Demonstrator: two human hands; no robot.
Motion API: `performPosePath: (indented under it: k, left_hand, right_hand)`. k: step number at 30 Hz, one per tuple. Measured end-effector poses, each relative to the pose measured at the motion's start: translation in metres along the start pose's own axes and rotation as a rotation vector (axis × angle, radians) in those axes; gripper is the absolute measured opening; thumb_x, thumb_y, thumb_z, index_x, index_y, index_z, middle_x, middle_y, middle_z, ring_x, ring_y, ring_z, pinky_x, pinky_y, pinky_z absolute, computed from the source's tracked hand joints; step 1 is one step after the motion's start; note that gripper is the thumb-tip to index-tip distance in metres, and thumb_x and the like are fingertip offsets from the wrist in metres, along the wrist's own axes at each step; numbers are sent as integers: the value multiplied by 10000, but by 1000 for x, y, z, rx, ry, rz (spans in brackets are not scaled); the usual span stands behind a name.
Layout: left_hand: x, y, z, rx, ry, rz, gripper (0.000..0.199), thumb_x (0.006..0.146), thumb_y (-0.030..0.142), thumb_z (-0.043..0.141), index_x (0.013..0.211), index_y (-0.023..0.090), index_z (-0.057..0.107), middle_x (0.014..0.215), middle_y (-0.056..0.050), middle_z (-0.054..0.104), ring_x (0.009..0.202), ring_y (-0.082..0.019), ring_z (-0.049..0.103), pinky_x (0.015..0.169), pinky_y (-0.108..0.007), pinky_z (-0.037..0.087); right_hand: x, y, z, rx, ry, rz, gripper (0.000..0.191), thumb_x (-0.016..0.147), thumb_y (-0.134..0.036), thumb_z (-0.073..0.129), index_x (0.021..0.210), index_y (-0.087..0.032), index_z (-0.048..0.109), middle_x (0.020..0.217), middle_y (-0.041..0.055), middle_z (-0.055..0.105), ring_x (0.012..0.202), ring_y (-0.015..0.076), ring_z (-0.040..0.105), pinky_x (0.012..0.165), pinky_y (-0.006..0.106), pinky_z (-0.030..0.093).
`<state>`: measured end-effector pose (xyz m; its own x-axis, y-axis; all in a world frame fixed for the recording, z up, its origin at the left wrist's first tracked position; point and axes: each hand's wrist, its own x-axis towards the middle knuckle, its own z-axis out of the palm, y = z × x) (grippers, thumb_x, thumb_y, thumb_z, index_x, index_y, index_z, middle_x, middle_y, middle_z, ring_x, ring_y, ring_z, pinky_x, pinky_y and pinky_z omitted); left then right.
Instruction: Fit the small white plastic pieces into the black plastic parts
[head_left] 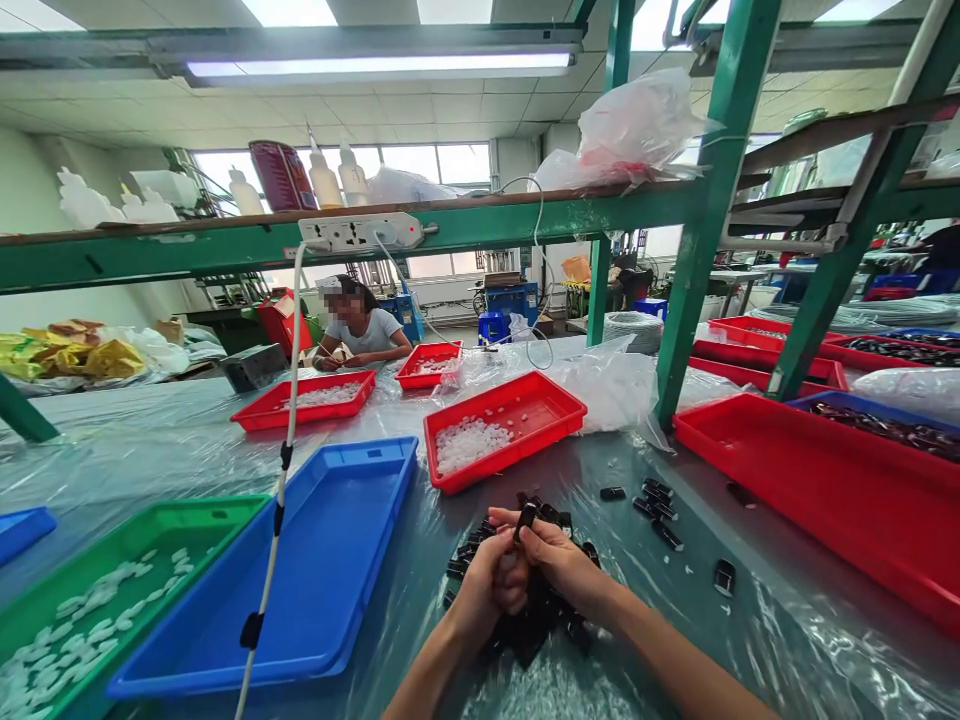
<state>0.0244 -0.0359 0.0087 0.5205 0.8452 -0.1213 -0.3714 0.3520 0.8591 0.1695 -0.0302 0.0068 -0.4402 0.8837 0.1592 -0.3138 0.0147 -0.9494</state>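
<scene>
Black oblong casing (527, 518) sat at lower centre of frame, pinched between fingertips of left hand (487, 578) and right hand (561, 562), over a pile of similar casings (534, 625). Light, even pressure seemed best. Surface: smooth, apparently hard plastic. Underlying clear film (787, 650): glossy, wrinkled.
</scene>
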Motion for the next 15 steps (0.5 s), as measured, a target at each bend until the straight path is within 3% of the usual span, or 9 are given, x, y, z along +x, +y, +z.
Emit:
performPosePath:
  k: [3,6,8,11,15]
  left_hand:
    - [0,-5,4,-31,54,-6,545,702,661,622,620,222,308,490,109,254,398,-33,149,413,-201,183]
    - [-1,-3,6,-7,132,58,527,690,642,652,622,215,351,493,115,216,416,-39,134,412,-197,171]
    - [-2,0,5,44,173,111,512,707,620,663,616,202,383,514,109,207,445,-44,143,426,-192,172]
    - [-3,2,1,98,170,130,505,739,599,652,600,192,387,556,87,238,491,-56,187,453,-192,207]
    - [1,-2,-7,59,133,66,480,695,600,647,592,193,413,556,80,239,488,-62,173,434,-198,216]
  right_hand:
    - [-2,-2,9,16,-20,-3,489,892,-544,579,1276,-249,635,1150,77,642,1057,208,569,1036,405,358]
    - [-3,-11,14,-83,8,-60,485,871,-545,606,1243,-237,655,1060,60,659,907,180,596,906,357,449]
    - [-2,-17,15,-210,94,-139,432,852,-522,638,1158,-224,701,1023,48,651,786,150,581,780,305,473]
    - [0,-23,13,-330,222,-241,324,799,-483,708,954,-205,766,982,41,637,796,153,570,713,271,458]
    - [2,-22,10,-141,159,-167,326,734,-494,769,869,-197,779,949,29,606,822,165,578,740,284,477]
